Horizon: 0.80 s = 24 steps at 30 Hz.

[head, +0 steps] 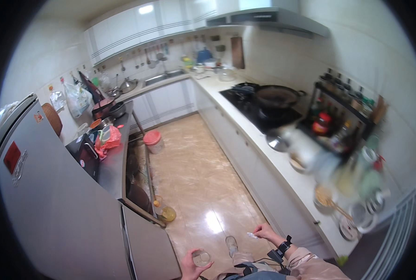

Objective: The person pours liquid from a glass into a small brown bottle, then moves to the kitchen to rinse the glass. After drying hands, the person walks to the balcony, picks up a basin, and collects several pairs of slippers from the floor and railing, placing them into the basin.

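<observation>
My left hand (193, 265) is wrapped around a clear drinking glass (202, 258) at the bottom of the view, over the floor. To its right, my right hand (265, 232) pinches a small crumpled white piece of paper or tissue (252, 235) between its fingertips. A black strap and a small dark device sit on the right wrist. Both hands are apart, in front of the body. On the white countertop (299, 182) at the right stand a bowl of food (322, 196) with chopsticks and several blurred containers.
A grey refrigerator (64, 196) stands at the left beside a metal side table (115, 168). A red-lidded bucket (153, 140) and an oil bottle (167, 212) are on the floor. A large wok (276, 96) sits on the black stove. The sink (164, 77) is at the back.
</observation>
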Each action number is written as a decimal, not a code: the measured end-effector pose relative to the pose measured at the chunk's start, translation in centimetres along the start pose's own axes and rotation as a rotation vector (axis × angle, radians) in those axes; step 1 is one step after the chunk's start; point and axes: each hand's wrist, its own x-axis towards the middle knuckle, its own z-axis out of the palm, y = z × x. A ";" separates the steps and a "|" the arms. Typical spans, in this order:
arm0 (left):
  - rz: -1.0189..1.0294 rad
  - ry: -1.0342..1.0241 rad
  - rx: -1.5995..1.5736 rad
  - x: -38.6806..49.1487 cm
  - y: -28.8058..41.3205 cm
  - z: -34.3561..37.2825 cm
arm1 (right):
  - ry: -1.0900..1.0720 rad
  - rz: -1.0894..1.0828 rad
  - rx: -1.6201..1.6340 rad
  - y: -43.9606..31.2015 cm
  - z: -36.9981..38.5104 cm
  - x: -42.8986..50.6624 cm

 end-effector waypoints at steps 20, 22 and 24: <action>-0.307 0.490 0.016 46.2 -21.2 -9.4 | -0.434 0.134 -0.081 -33.1 14.1 62.2; -0.296 0.465 0.069 51.9 -23.1 -10.5 | -0.415 0.084 -0.105 -36.9 14.8 67.3; -0.306 0.436 0.081 56.3 -24.1 -11.8 | -0.391 0.096 -0.241 -39.9 16.2 71.3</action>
